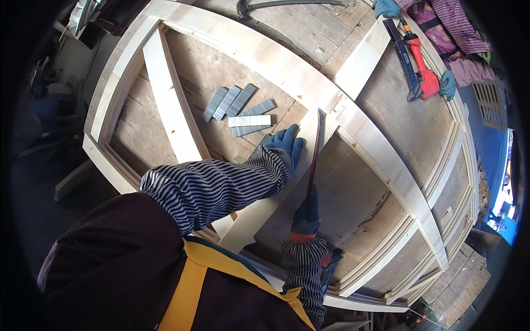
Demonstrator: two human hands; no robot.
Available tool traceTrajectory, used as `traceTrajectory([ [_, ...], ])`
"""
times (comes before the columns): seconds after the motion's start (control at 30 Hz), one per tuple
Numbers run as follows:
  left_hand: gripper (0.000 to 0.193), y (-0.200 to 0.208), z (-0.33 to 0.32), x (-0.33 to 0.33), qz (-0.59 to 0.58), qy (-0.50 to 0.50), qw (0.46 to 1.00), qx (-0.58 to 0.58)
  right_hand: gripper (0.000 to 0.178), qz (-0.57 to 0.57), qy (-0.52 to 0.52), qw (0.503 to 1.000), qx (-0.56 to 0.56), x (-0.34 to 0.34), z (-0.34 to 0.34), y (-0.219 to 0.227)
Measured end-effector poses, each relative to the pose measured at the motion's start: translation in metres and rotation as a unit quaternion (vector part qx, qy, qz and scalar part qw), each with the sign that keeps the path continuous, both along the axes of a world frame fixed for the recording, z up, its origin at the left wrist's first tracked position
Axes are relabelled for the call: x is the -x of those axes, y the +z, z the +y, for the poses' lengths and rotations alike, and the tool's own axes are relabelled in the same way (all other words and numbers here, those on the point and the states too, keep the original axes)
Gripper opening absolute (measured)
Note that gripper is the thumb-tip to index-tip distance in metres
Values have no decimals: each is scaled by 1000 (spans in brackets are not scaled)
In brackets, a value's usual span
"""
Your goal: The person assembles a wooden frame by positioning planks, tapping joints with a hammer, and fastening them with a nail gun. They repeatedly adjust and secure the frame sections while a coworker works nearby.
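My left hand (287,144), in a blue glove, lies with fingers outstretched on a pale diagonal board (312,128) of a wooden frame (265,52). In my right hand (307,216), also gloved, is a thin dark-red pry bar (315,160). Its far tip touches or hovers over the board where it meets the frame's long curved-looking rail; I cannot tell which. Left of my left hand, several grey staple strips (226,103) lie on the plywood surface, one of them shining white (249,121). My left sleeve hides part of the board.
At the upper right, a co-worker's gloved hand (448,85) is at a red and black nail gun (422,69). A dark bar with a hooked end (292,4) lies at the far edge. Another red and black tool (330,267) is partly hidden beside my right forearm. Stacked frames extend rightward.
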State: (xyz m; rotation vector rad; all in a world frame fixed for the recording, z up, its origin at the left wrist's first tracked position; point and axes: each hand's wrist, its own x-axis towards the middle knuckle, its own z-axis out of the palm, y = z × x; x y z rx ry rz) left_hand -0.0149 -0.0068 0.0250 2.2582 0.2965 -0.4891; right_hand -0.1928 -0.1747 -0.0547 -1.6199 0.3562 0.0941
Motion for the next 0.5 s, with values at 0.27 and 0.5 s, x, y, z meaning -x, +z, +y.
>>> traceTrajectory([
  [0.27,55,-10,1,2,-30,-1,999,-35,52,-219,62,937,266,-18,11,-17],
  [0.5,53,-11,-4,-2,-32,1,999,-32,51,-44,27,996,73,-11,8,-6],
])
